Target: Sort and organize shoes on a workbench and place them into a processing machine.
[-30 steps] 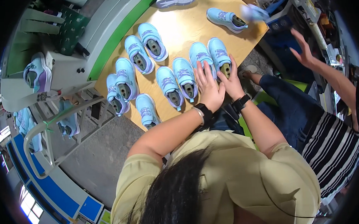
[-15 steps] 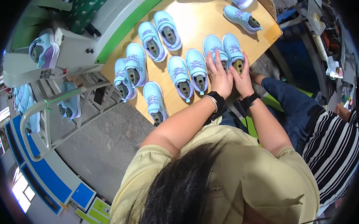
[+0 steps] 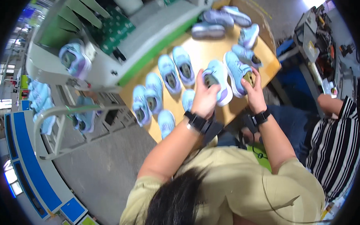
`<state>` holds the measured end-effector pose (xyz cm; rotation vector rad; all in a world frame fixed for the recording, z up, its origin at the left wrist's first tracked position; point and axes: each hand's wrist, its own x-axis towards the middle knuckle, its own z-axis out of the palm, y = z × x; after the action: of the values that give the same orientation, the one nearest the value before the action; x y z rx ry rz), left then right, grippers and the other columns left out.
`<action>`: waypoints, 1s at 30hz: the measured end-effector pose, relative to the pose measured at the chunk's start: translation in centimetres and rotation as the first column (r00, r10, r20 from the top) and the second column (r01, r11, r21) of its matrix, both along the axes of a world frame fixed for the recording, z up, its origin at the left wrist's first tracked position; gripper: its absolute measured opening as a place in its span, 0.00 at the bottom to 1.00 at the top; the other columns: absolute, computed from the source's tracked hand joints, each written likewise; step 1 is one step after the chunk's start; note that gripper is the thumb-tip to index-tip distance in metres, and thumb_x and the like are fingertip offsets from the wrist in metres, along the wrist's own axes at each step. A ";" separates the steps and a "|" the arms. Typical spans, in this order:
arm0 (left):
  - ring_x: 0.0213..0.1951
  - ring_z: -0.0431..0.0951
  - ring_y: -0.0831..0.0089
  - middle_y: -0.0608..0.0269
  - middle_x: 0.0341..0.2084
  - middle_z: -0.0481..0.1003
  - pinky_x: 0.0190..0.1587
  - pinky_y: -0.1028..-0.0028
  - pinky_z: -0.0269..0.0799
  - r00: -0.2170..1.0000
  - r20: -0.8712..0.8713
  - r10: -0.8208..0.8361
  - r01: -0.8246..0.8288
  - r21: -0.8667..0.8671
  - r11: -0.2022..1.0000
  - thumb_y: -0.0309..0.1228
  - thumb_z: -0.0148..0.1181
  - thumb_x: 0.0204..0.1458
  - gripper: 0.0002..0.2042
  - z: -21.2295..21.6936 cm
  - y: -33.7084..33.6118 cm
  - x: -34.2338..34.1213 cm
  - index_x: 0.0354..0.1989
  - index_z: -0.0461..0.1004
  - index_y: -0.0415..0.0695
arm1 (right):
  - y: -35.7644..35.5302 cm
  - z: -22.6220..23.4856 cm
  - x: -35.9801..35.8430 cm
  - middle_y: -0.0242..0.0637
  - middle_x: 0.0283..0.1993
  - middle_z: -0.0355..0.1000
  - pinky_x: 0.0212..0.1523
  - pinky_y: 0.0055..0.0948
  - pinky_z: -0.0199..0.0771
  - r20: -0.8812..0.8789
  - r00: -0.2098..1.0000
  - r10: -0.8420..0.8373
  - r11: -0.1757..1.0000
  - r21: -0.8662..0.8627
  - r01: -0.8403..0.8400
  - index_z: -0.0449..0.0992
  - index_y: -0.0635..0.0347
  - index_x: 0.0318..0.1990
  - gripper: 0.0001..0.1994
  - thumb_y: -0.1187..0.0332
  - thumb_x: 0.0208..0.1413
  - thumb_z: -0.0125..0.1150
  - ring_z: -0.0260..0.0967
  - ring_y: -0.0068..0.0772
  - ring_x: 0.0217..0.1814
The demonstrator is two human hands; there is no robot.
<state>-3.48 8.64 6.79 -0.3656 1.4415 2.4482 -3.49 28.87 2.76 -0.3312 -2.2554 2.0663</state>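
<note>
My left hand (image 3: 206, 97) is closed on the heel end of a light blue sneaker (image 3: 223, 82), which is tilted so its white sole shows. Another light blue sneaker (image 3: 235, 71), with a dark insert in its opening, is gripped at the heel by my right hand (image 3: 256, 92). Both shoes appear raised off the wooden table (image 3: 201, 54). Left of them stand a pair, one sneaker (image 3: 169, 73) beside another sneaker (image 3: 184, 66). A sneaker (image 3: 188, 97) is partly hidden behind my left hand. A single sneaker (image 3: 166, 121) stands at the near edge.
More sneakers (image 3: 153, 93) stand at the table's left. Several others lie at the far end, including a sneaker on its side (image 3: 208, 31). A green-edged machine (image 3: 154, 50) borders the table. A metal rack (image 3: 65, 110) is at left; a person in a striped shirt (image 3: 332, 147) is at right.
My hands have gone from resting on the heels of two standing sneakers to gripping one each. The two shoes are lifted, tilted and turned. My view has shifted, showing more of the table's far end.
</note>
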 end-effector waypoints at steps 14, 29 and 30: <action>0.64 0.58 0.51 0.40 0.64 0.53 0.66 0.63 0.52 0.662 -0.710 0.241 -0.746 -0.592 0.306 0.24 0.53 0.50 0.36 9.8 -21.4 -17.1 0.68 0.47 0.34 | -17.4 14.7 -27.2 0.44 0.52 0.70 0.53 0.29 0.69 -0.577 0.798 0.173 0.981 0.027 -0.193 0.61 0.58 0.62 0.27 0.68 0.55 0.62 0.68 0.34 0.52; 0.67 0.55 0.48 0.40 0.63 0.57 0.69 0.59 0.49 0.909 -0.416 0.031 -0.351 -0.723 0.596 0.22 0.54 0.49 0.33 -6.0 -12.3 -5.6 0.66 0.52 0.33 | -15.1 -7.0 -12.8 0.61 0.66 0.52 0.69 0.46 0.50 0.195 0.835 0.515 0.739 0.391 -0.548 0.50 0.67 0.68 0.46 0.54 0.47 0.71 0.47 0.59 0.71; 0.68 0.51 0.45 0.38 0.66 0.52 0.69 0.58 0.47 0.947 -0.321 -0.031 -0.245 -0.776 0.581 0.21 0.55 0.47 0.37 -7.9 -10.6 -4.7 0.67 0.48 0.33 | -15.3 -8.7 -10.5 0.60 0.64 0.56 0.68 0.42 0.54 -0.042 0.873 0.486 0.785 0.459 -0.415 0.51 0.63 0.68 0.43 0.62 0.47 0.70 0.52 0.57 0.69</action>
<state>-8.17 -2.00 -1.14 -0.2470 2.7312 1.7792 -13.95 13.57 -5.90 0.4360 -2.7978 1.5700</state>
